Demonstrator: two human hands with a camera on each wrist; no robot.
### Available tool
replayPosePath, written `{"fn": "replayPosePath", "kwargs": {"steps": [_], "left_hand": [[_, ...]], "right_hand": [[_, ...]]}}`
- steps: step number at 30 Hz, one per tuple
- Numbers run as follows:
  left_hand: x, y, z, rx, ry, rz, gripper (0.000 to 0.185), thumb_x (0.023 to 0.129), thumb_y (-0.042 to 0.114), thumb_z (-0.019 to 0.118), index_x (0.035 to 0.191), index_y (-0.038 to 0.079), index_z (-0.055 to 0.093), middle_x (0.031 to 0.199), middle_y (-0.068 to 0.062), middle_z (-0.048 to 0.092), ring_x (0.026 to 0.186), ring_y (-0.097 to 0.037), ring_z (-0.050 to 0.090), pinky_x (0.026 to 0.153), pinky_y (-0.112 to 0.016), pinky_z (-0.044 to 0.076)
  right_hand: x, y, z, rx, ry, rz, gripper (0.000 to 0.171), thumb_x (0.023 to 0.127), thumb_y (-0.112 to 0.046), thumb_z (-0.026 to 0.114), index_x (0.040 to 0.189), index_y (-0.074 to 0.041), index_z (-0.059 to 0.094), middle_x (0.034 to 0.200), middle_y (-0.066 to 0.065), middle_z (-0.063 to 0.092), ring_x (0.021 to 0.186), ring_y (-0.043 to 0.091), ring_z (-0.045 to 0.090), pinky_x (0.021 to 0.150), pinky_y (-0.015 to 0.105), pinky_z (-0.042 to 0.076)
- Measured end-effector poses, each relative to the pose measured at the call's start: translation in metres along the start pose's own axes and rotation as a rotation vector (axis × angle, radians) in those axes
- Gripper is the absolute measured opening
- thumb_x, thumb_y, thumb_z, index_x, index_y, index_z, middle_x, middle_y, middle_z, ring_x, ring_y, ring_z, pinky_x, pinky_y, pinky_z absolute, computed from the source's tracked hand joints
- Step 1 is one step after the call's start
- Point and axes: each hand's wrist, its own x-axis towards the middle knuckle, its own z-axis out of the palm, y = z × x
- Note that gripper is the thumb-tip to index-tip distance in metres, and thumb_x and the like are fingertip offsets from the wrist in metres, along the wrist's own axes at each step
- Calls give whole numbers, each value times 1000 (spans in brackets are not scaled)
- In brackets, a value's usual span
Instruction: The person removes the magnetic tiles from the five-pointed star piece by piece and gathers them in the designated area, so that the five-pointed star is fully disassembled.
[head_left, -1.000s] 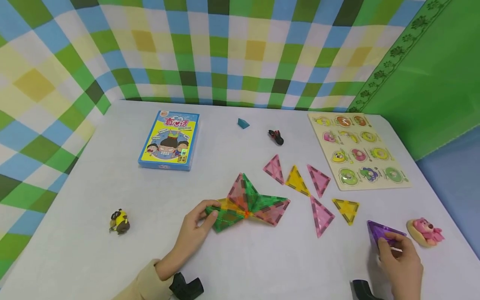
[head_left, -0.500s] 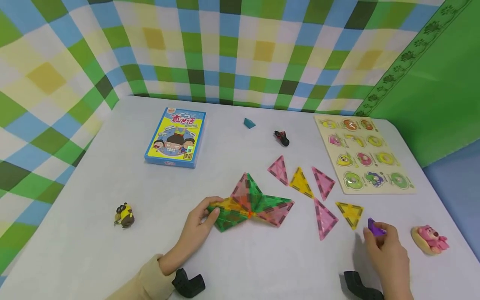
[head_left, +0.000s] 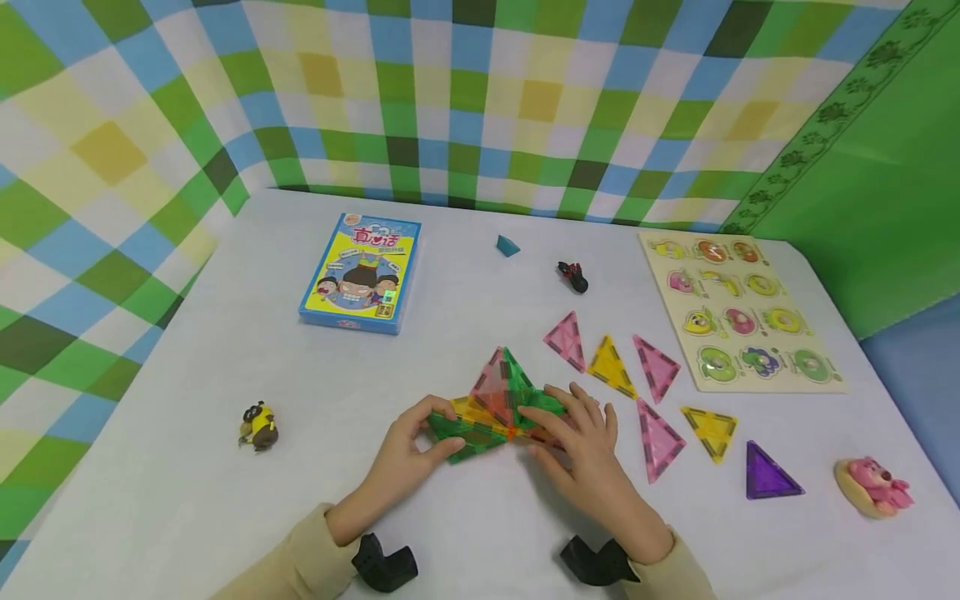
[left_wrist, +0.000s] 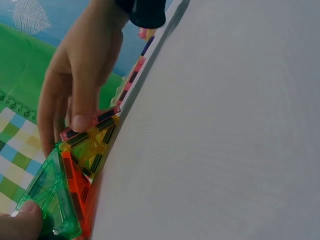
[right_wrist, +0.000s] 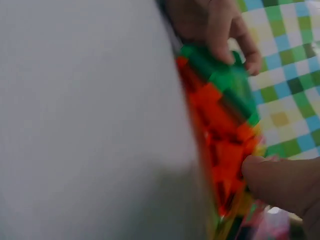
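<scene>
A star-like build of magnetic tiles in green, pink, yellow and orange stands on the white table, its points raised toward the middle. My left hand pinches the green left point between thumb and fingers. On the right point lies my right hand, fingers over the far side and thumb on the near side, covering much of it. In the left wrist view, the right hand's fingers straddle the pink and yellow tiles. A purple triangle tile lies flat at the right, apart from both hands.
Loose pink tiles and yellow tiles lie right of the build. Farther off are a card box, a teal piece, a small black item and a fruit puzzle board. Toy figures flank the sides.
My right hand has let go of the purple tile, which now lies left of the pink bear, and has moved left onto the tile build. My left hand keeps its pinch.
</scene>
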Motion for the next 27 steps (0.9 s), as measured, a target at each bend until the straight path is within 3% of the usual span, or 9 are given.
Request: {"fn": "replayPosePath", "kwargs": {"steps": [2,6,8,11,14,16,20,23,27], "left_hand": [[0,2,0,7,-4,2,22,75,-3,69,92,1,56,98,-9,59,85,-20,52,72,-33,42],[1,0,0,-12,-27,-32,21,76,-3,68,92,3,56,97,-7,59,76,-18,50,68,-30,41],[3,-8,2,-38,-42,-55,21,77,1,69,93,6,57,98,-4,58,76,-17,47,68,-29,39],[4,-14,3,-74,-62,-73,20,77,1,69,92,8,56,98,-3,57,75,-17,44,67,-28,37],[3,-22,4,-80,-90,-52,20,78,5,69,92,9,56,97,-2,57,75,-17,44,65,-27,36],[3,-27,4,-78,-114,-35,19,79,8,69,93,10,56,97,-2,57,76,-17,44,65,-28,37],[2,-34,3,-70,-158,11,19,80,13,68,93,14,54,95,1,57,79,-15,47,67,-29,39],[3,-35,1,-128,-261,59,18,81,10,67,93,11,54,93,-1,56,78,-13,48,67,-28,41],[4,-31,-2,-247,-486,70,18,82,6,66,95,4,54,95,0,53,71,-8,48,66,-24,41]], "right_hand": [[1,3,3,-10,-22,3,49,71,-12,76,116,-18,59,131,18,40,120,48,27,83,74,10],[0,10,5,38,-7,-23,53,69,-7,77,118,-14,59,127,19,45,116,47,31,88,64,24],[-1,11,7,81,13,-36,49,72,-7,75,118,-12,59,122,17,50,113,46,34,89,57,28],[-3,9,11,111,45,-36,40,83,-19,66,121,-11,56,116,15,52,109,42,37,91,53,26],[-5,3,15,105,59,-29,41,90,-36,53,126,-14,53,113,14,50,106,39,36,87,55,21],[-6,0,17,81,59,-25,44,92,-43,45,128,-19,52,113,14,47,104,38,34,83,58,18],[-8,-6,21,51,48,-7,42,92,-45,40,128,-27,53,115,13,46,104,37,32,76,58,17],[-8,-7,22,48,66,2,40,92,-43,41,126,-26,55,115,13,47,104,37,34,76,59,18],[-7,-8,21,33,106,23,38,92,-40,44,124,-24,57,113,13,49,101,37,36,75,60,17]]}}
